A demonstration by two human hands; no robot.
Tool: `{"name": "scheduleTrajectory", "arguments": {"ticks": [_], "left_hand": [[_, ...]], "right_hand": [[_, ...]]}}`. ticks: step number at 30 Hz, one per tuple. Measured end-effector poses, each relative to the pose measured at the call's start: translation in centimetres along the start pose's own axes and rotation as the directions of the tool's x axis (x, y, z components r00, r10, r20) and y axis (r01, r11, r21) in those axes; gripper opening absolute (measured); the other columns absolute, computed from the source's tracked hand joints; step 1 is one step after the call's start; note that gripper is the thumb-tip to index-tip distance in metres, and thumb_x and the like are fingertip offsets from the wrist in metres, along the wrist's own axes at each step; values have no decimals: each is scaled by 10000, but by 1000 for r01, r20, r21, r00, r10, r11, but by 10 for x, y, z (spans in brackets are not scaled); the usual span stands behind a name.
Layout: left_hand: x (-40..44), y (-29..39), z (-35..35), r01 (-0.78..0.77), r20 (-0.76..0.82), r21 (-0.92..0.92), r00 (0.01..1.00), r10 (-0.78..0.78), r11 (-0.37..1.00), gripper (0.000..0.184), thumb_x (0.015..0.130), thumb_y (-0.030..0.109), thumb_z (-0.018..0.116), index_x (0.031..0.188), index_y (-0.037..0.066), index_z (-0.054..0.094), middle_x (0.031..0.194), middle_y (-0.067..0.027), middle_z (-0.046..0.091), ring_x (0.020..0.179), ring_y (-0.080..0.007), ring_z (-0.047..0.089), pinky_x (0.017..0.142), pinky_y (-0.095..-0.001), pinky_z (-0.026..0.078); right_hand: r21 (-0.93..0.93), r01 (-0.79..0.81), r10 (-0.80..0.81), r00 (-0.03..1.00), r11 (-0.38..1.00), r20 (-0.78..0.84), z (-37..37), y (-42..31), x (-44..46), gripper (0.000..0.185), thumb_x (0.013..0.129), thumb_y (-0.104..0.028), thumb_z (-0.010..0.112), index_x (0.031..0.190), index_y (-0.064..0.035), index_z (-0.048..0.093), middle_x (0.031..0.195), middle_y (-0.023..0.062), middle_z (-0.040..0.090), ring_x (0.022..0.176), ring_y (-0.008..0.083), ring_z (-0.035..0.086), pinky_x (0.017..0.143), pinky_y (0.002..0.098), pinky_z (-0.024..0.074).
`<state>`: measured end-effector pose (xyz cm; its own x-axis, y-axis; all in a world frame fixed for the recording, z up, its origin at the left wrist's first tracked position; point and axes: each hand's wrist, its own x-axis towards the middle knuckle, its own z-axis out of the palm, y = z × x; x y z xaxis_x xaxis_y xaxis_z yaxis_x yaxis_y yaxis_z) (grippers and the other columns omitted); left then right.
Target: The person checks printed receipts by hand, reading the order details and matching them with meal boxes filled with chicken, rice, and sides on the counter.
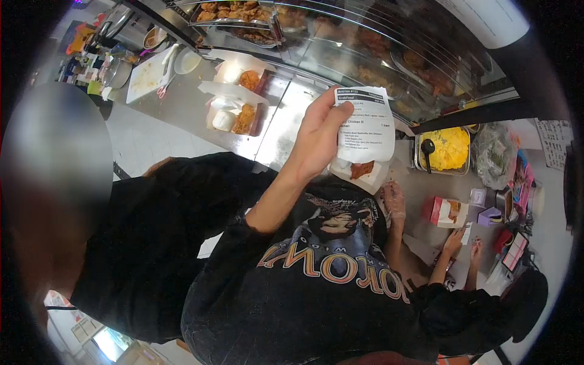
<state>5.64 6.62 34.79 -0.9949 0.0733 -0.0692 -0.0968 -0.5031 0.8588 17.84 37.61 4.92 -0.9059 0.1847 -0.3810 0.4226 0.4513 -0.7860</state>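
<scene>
My left hand (316, 135) is raised over the counter, closed on a printed receipt (367, 131) with its thumb pressed on the paper's left edge. The paper is headed GrabFood. Partly hidden below it is an open white food box (372, 181) with a piece of glazed chicken (361, 170) in it. My right hand (394, 201), in a clear plastic glove, is low beside the box's right side. Its fingers look slightly bent and apart, with nothing visible in them; whether they touch the box I cannot tell.
Two open boxes (234, 115) of rice and fried chicken stand left. A glass display case (340, 52) runs behind. To the right are a tray of yellow food (447, 150) with a black ladle (427, 149) and a red-and-white box (449, 212). Co-workers stand on both sides; one's hand (453, 242) holds paper.
</scene>
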Motion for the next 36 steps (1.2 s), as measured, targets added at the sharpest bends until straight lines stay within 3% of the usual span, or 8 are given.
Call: {"name": "scheduleTrajectory", "arguments": {"ticks": [9,12,15,22,30,33,34,36], "left_hand": [[21,-8,1,29,76,-52,997,-25,998,254,984,119,457,1179,-14,552,1043,-85,650,923,-115,631,803,-271,528],[18,-10,-6,37,53,-71,998,-33,997,251,979,121,465,1161,-20,565,1041,-87,650,939,-122,626,833,-270,508],[14,-11,-18,32,17,-83,999,-31,996,264,973,127,475,1171,-21,567,1044,-85,654,942,-127,626,844,-273,499],[-1,-16,-44,76,-42,-331,995,-95,940,255,999,98,429,1205,1,546,1065,-82,651,949,-154,645,843,-293,532],[-19,-24,-67,70,-68,-226,994,-87,972,252,1021,78,431,1247,6,518,1084,-78,644,972,-142,632,865,-292,526],[-22,-35,-69,37,-99,-197,993,-57,980,278,1014,121,446,1256,6,519,1117,-89,647,988,-167,648,865,-300,526],[-22,-36,-70,38,-89,-206,994,-57,978,273,1041,104,439,1292,2,472,1074,-75,632,971,-129,619,851,-273,515],[-16,-55,-76,-14,-88,-42,996,10,999,280,1039,101,450,1305,11,445,1066,-80,635,956,-123,617,824,-272,514]], "right_hand": [[-84,57,-65,994,995,-87,1,33,12,266,922,-269,585,939,-9,644,701,135,646,637,216,641,618,358,495],[-7,-20,19,999,1000,-42,-5,7,3,268,924,-270,584,935,-10,645,711,126,645,622,211,627,604,346,483],[-13,108,-108,994,994,0,-7,2,5,270,983,-294,569,968,-27,607,749,46,638,628,129,605,590,284,501],[-85,136,-131,990,987,56,-7,-38,5,256,982,-265,569,975,-15,622,770,62,658,662,135,632,607,288,510],[-29,140,-138,989,990,48,6,-53,8,248,964,-233,569,923,-2,649,786,91,667,668,142,638,604,298,530],[-61,313,-309,949,948,62,11,-47,9,272,963,-249,573,928,10,647,782,85,666,657,137,631,589,294,529],[-133,262,-258,965,956,51,12,-50,4,355,969,-313,564,938,29,654,778,107,665,672,219,649,632,333,536],[-261,194,-204,979,946,-11,12,-92,-9,417,970,-349,552,878,43,663,753,137,658,669,181,600,643,380,493]]}}
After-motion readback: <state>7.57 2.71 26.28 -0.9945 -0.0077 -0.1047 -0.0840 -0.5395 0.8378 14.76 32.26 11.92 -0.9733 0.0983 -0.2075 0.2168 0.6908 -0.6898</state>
